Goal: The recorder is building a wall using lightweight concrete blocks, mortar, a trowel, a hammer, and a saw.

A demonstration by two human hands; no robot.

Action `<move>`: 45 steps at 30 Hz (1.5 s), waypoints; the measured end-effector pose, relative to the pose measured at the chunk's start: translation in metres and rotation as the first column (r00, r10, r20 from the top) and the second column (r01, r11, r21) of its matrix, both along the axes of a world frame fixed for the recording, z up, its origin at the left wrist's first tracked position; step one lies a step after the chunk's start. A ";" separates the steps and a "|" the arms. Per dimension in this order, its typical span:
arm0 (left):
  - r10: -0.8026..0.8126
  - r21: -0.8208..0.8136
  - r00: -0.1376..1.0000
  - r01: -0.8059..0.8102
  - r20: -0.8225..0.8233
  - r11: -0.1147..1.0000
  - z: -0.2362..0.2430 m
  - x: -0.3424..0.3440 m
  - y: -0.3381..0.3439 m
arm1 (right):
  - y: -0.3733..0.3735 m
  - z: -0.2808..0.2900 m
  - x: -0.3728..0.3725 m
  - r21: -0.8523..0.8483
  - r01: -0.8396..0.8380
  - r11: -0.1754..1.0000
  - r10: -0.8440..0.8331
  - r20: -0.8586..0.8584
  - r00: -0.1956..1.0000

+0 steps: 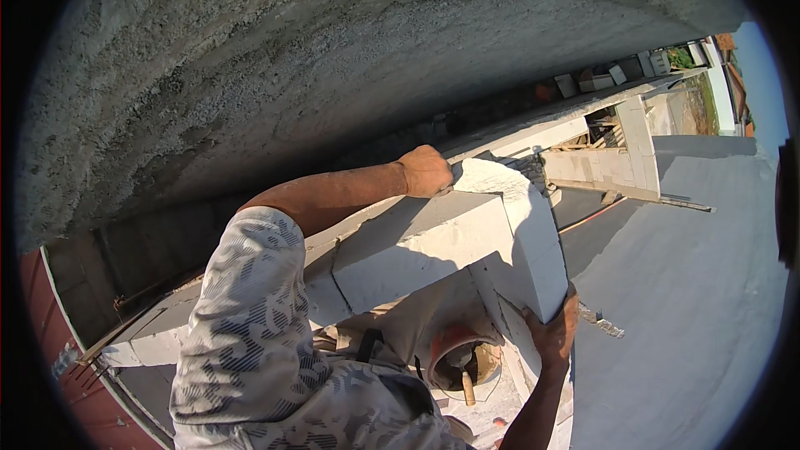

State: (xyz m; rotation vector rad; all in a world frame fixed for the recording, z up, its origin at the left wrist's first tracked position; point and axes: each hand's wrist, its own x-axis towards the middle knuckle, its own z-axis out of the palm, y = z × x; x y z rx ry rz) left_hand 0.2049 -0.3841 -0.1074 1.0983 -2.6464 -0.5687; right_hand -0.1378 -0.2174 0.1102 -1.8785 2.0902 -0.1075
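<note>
A white aerated concrete block [533,254] lies at the end of a course of similar blocks [408,254], set at an angle to it. My left hand [427,172] is closed at the block's far end, its fingertips partly hidden behind the knuckles. Around the near lower corner my right hand [556,329] is wrapped, thumb on the face toward me. Below the wall stands an orange bucket [446,342]. A trowel [468,387] with a wooden handle rests in it; its blade is partly hidden.
A rough grey rendered wall [333,58] rises along the far side. Beyond the block is another low block wall [600,168] with wood scraps [604,133] behind it. A smooth grey wall surface [667,308] stands at right. Several loose blocks [600,81] sit farther off.
</note>
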 end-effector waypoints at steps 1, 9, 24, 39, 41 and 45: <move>0.002 0.000 1.000 -0.002 0.002 1.000 -0.002 0.000 -0.001 | -0.002 0.001 0.003 0.012 0.001 1.000 -0.001 0.017 1.000; -0.061 -0.003 0.998 0.061 -0.015 0.998 0.012 -0.003 -0.008 | 0.000 0.001 0.006 -0.029 -0.023 0.999 0.023 0.008 1.000; 0.084 -0.064 0.972 -0.100 -0.219 0.993 0.090 0.006 -0.012 | -0.001 0.006 0.014 0.012 0.023 1.000 -0.023 0.009 1.000; 0.209 0.391 0.978 -0.195 0.007 0.900 0.211 0.044 0.107 | -0.078 0.007 0.063 -0.087 -0.198 0.976 0.206 0.088 0.975; 0.207 0.427 0.976 -0.213 0.061 0.879 0.208 0.045 0.115 | -0.082 0.018 0.066 -0.137 -0.139 0.981 0.157 0.127 0.979; 0.234 0.359 0.971 -0.233 0.041 0.904 0.208 0.040 0.116 | -0.080 0.068 0.065 -0.247 -0.015 0.969 0.067 0.200 0.978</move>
